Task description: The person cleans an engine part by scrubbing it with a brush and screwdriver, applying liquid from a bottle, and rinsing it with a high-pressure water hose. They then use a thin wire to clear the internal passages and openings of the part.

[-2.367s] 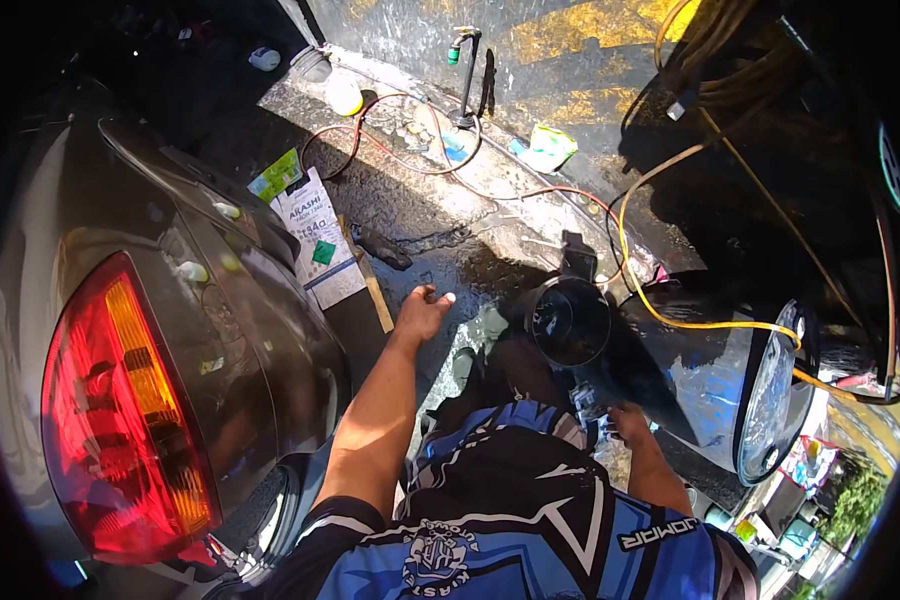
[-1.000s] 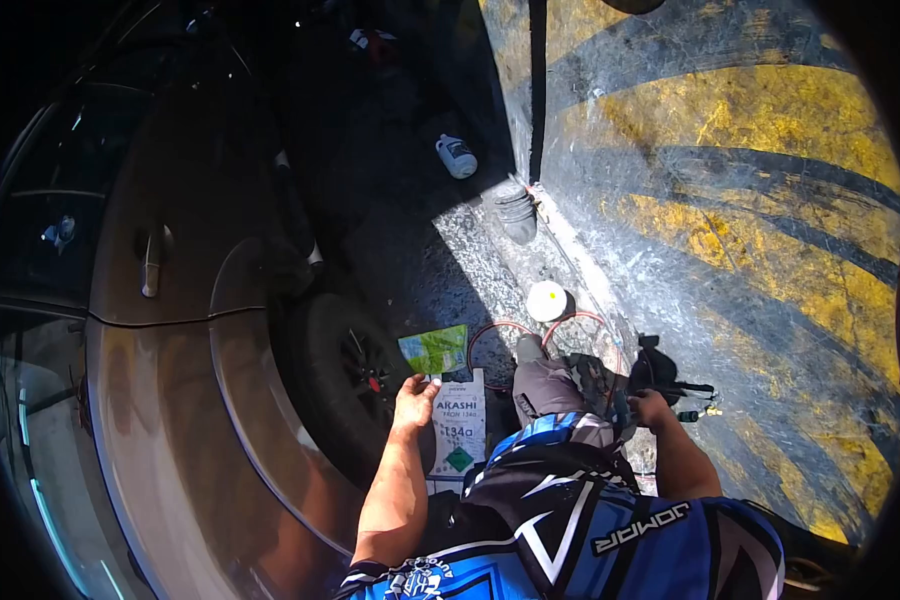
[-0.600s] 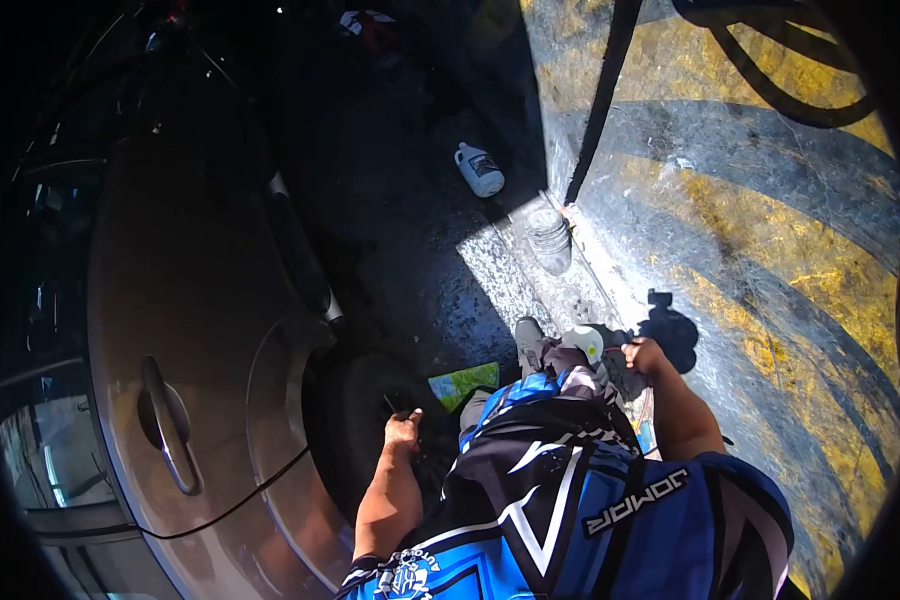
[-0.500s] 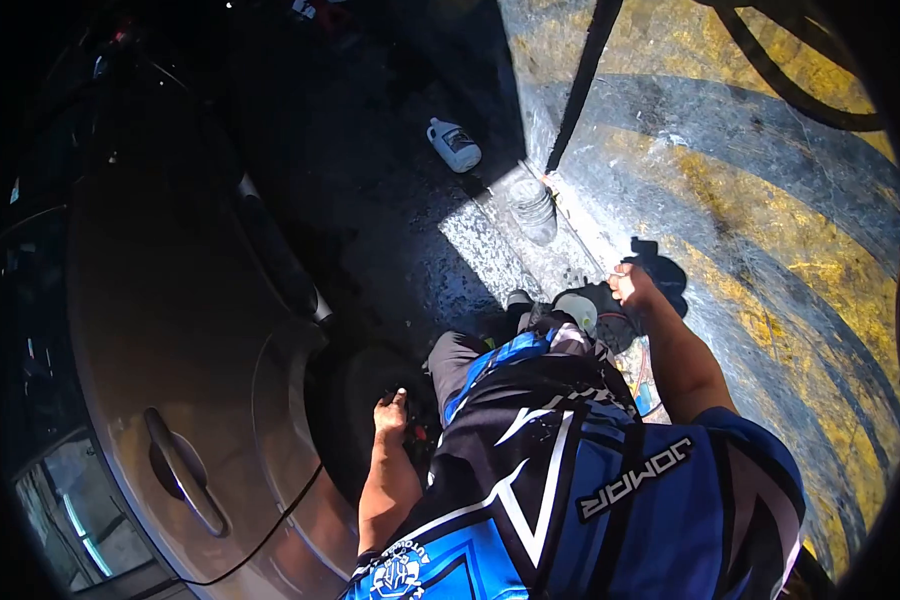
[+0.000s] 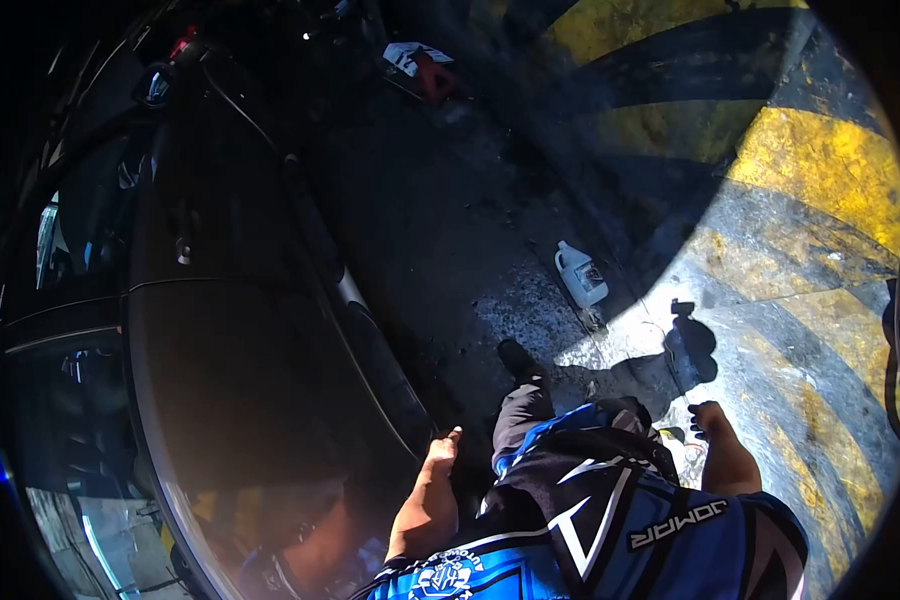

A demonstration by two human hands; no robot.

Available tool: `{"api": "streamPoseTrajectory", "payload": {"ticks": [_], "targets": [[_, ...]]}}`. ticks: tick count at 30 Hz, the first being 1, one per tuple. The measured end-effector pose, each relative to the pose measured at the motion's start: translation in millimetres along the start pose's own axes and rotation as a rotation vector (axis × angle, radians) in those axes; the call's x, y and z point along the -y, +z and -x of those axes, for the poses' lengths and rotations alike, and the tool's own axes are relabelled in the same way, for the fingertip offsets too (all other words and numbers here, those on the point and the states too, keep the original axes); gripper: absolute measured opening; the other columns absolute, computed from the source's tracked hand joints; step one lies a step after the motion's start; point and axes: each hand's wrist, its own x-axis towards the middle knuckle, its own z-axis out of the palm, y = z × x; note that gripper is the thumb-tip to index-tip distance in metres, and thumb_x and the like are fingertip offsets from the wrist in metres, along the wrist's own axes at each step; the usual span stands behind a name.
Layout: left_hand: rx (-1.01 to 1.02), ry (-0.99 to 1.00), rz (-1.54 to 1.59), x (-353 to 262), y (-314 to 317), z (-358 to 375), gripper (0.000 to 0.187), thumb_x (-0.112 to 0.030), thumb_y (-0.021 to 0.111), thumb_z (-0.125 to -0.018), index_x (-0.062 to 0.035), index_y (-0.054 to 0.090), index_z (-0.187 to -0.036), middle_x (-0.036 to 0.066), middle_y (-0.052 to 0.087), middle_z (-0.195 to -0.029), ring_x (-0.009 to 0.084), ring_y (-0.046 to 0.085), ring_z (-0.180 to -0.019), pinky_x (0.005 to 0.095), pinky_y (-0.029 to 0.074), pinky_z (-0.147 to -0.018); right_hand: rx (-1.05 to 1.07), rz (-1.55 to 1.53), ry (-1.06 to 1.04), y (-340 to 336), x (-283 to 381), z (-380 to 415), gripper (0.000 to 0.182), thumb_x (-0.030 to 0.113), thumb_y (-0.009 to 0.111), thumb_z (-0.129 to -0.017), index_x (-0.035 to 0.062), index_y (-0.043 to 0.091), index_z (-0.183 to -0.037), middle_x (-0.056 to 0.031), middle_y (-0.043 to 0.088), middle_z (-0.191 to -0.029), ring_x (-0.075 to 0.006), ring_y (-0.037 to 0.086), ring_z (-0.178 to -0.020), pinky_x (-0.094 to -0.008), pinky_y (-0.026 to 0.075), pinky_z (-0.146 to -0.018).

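My left hand [image 5: 443, 450] hangs beside the lower edge of a dark car [image 5: 240, 390]. Its fingers are partly in shadow, and I cannot make out whether anything is in them. On the other side of my body, my right hand [image 5: 711, 420] hangs low over the sunlit floor. Its fingers are loosely bent and slightly apart, with nothing visible in them. A white jug [image 5: 581, 275] with a dark label and a handle lies on the floor ahead, apart from both hands.
The car fills the left side, with its side mirror [image 5: 157, 87] towards the front. A red stand-like object [image 5: 435, 78] and a white panel [image 5: 407, 57] are further ahead. Yellow and dark stripes mark the painted surface [image 5: 820, 165] at right. My shoe [image 5: 515, 357] is on the shaded floor.
My view has moved forward along the car, and the jug appears nearer. The bucket-like container by the wall edge has left view. My right hand has dropped lower.
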Motion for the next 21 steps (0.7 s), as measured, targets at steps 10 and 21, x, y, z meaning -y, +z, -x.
{"api": "streamPoseTrajectory", "payload": {"ticks": [10,21], "targets": [[-0.313,0.481,0.428,-285,-267,-77,0.065,-0.039,0.077,-0.087,0.0056,0.057,-0.13,0.019,0.063,-0.127,0.028,0.06,-0.118,0.0358,0.043,-0.104,-0.008,-0.221,-0.354,71,348,56,0.056,0.022,0.072,-0.089,-0.004,0.054,-0.136,-0.0181,0.071,-0.104,-0.023,0.068,-0.083,-0.0361,0.054,-0.07],[-0.002,0.382,-0.305,-347,-410,-214,0.029,-0.025,0.066,-0.097,-0.0038,0.061,-0.116,0.002,0.064,-0.094,0.0155,0.058,-0.08,0.0299,0.047,-0.072,0.031,-0.287,-0.119,148,473,4,0.048,0.041,0.066,-0.092,-0.0059,0.067,-0.101,-0.0171,0.07,-0.083,-0.0261,0.068,-0.066,-0.0388,0.056,-0.057]]}}
